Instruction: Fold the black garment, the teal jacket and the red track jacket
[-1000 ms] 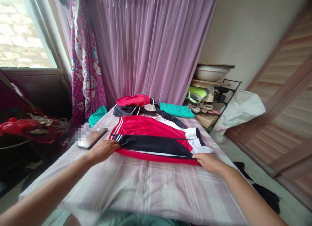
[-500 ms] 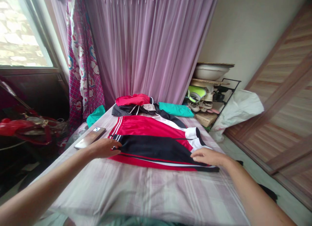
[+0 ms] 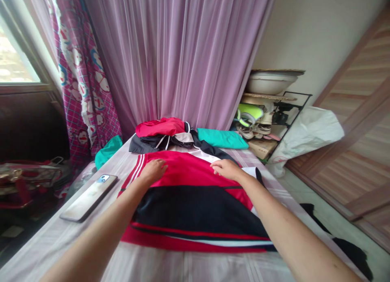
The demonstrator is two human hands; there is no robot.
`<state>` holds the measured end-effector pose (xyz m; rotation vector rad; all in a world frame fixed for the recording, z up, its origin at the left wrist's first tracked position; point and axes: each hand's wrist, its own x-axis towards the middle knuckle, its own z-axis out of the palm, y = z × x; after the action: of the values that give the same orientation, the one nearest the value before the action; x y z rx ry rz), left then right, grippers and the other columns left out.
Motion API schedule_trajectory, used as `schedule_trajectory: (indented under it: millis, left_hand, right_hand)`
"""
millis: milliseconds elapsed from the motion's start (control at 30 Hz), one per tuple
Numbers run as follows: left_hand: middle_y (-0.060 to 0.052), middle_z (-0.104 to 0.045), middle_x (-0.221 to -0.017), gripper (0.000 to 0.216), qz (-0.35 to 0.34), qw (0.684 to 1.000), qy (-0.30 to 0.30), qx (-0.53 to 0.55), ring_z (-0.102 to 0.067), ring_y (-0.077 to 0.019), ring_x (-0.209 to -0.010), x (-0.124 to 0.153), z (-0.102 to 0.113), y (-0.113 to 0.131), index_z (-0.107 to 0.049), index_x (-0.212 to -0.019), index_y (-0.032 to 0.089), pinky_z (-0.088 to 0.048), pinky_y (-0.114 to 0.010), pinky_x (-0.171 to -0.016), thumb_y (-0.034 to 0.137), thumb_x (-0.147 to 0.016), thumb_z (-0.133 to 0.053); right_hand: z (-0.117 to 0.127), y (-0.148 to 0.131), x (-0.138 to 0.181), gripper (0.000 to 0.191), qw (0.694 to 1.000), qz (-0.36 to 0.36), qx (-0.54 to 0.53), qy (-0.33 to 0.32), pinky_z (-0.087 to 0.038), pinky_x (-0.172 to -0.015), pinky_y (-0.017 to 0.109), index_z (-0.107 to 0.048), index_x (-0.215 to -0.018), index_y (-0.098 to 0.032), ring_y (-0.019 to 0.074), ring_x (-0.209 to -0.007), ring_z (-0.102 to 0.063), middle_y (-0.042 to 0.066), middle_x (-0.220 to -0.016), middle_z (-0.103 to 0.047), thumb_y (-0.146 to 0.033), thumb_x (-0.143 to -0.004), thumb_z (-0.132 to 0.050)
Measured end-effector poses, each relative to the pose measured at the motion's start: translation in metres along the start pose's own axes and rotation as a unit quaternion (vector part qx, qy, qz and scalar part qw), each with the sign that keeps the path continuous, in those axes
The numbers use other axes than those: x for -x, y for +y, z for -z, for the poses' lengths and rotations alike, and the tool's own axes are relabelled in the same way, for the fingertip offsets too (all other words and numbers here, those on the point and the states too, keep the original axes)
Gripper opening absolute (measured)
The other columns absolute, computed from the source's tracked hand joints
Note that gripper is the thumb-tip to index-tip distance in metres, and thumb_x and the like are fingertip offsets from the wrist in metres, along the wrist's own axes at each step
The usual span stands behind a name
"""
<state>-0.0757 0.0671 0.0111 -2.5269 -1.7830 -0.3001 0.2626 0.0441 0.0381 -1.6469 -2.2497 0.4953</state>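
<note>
A red, black and white track jacket (image 3: 195, 205) lies spread flat on the table (image 3: 55, 241), which is covered with a pale pink checked cloth. My left hand (image 3: 154, 170) rests palm down on the jacket's red upper part, fingers flat and open. My right hand (image 3: 226, 169) lies flat on the same red part, a little to the right, also open. Neither hand holds anything. Behind the jacket sits a pile of red and black clothes (image 3: 161, 134).
A phone (image 3: 89, 196) lies on the table left of the jacket. Teal folded cloth (image 3: 221, 138) sits at the back right, another teal piece (image 3: 107, 151) at the back left. A shoe rack (image 3: 268, 119) with a basin stands right; pink curtains hang behind.
Both hands have moved from the jacket's near edge up onto its red upper part. The black part now lies broader across the front. The view has shifted closer and rightward.
</note>
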Motion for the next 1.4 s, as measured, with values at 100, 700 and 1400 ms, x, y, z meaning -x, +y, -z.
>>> schedule_trajectory:
  millis: [100, 700, 1400]
  left_hand:
    - [-0.015, -0.064, -0.134, 0.042, 0.025, 0.999, 0.018, -0.016, -0.056, -0.0257, -0.129, -0.024, -0.019, -0.016, -0.067, -0.124, 0.013, -0.039, -0.039, -0.112, 0.028, -0.097, -0.038]
    - [-0.011, -0.035, -0.159, 0.059, 0.154, 0.986, 0.003, -0.056, -0.036, -0.0324, -0.145, -0.022, -0.065, -0.029, -0.042, -0.150, 0.017, -0.028, -0.051, -0.118, 0.047, -0.099, -0.036]
    - [-0.007, -0.041, -0.157, 0.062, 0.170, 0.985, -0.012, -0.013, -0.033, -0.0332, -0.146, -0.023, -0.063, -0.025, -0.043, -0.149, 0.022, -0.023, -0.054, -0.119, 0.054, -0.097, -0.035]
  right_hand:
    - [-0.002, -0.007, -0.037, 0.036, 0.999, -0.034, 0.026, 0.023, -0.049, -0.080, 0.026, -0.074, -0.113, -0.023, 0.0184, -0.085, -0.070, 0.002, -0.084, -0.078, -0.029, -0.092, -0.045]
    - [-0.074, 0.006, -0.173, 0.041, 0.974, -0.155, 0.154, 0.067, -0.048, -0.085, 0.031, -0.074, -0.112, -0.026, 0.0238, -0.105, -0.068, 0.010, -0.114, -0.074, -0.044, -0.098, -0.040]
    - [-0.118, -0.027, -0.108, 0.055, 0.993, -0.015, 0.119, -0.005, -0.019, -0.120, 0.054, -0.046, -0.148, -0.019, 0.0277, -0.149, -0.027, 0.014, -0.159, -0.035, -0.043, -0.099, -0.043]
